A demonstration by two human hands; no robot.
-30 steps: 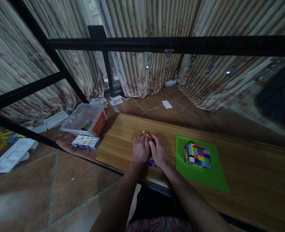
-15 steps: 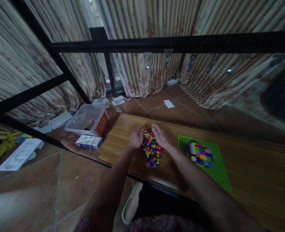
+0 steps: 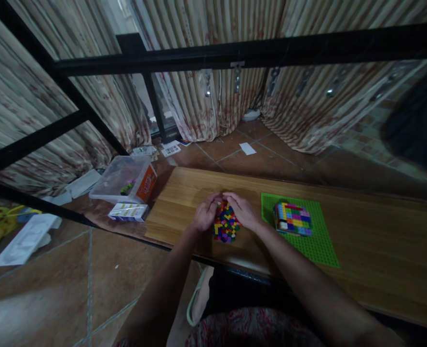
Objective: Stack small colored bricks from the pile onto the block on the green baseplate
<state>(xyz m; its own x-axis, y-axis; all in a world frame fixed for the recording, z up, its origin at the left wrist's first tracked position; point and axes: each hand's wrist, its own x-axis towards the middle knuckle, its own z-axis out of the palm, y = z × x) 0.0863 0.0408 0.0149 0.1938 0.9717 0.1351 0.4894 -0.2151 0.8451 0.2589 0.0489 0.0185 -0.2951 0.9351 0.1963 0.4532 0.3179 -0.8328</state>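
Left hand (image 3: 206, 213) and right hand (image 3: 243, 212), fingers loosely curved, gripping nothing, flank loose bricks (image 3: 226, 226) at ten and two o'clock, green baseplate (image 3: 322, 238) at three, plastic tub (image 3: 110, 178) at ten.

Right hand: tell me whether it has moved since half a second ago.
Yes: the right hand has drawn back, away from the far edge of the wooden table.
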